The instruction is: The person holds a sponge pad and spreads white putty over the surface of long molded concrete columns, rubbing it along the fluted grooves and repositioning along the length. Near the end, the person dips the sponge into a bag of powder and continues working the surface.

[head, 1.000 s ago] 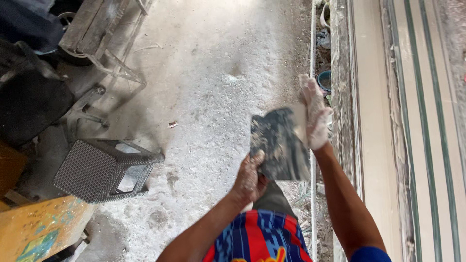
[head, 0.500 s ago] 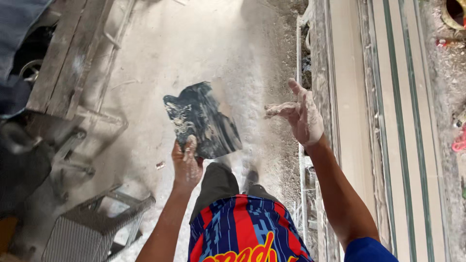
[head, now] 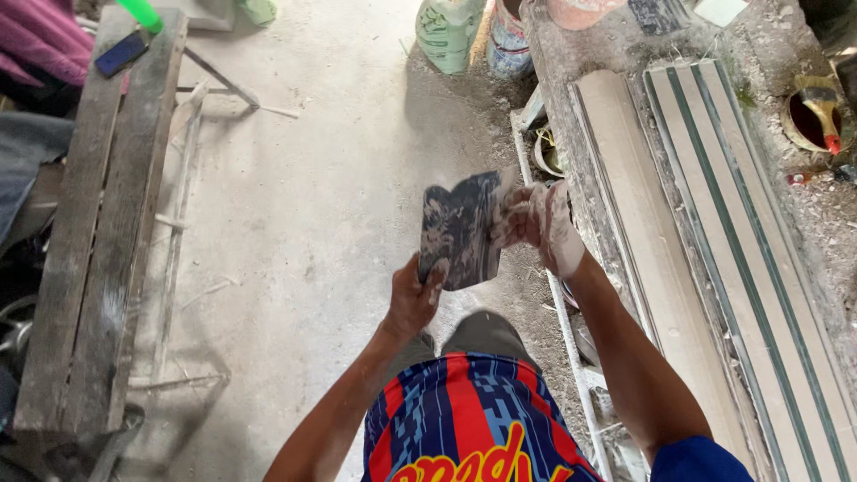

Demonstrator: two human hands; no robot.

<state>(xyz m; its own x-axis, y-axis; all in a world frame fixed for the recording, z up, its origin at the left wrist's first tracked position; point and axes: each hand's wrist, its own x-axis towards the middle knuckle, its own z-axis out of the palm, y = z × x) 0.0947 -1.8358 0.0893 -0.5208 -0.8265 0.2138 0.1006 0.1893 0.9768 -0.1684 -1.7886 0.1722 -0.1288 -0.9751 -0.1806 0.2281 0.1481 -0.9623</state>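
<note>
I hold a dark, plaster-smeared flat blade point(head: 461, 230), like a wide scraper, upright in front of me. My left hand point(head: 412, 299) grips it at its lower edge. My right hand point(head: 540, 225), white with plaster, touches the blade's right edge with its fingers curled against it. Both arms reach out over my striped red and blue shirt. The dusty concrete floor point(head: 321, 205) lies below.
A long workbench point(head: 625, 170) on the right carries pale moulded strips point(head: 741, 259) with green lines, and a brush point(head: 821, 98) rests on a can. A wooden plank bench point(head: 89, 232) stands at left. Sacks and a bucket point(head: 478, 36) sit at the far end.
The view has tilted up toward the far end of the floor. My right hand has come in from beside the blade and now touches its right edge. My left hand keeps its grip.
</note>
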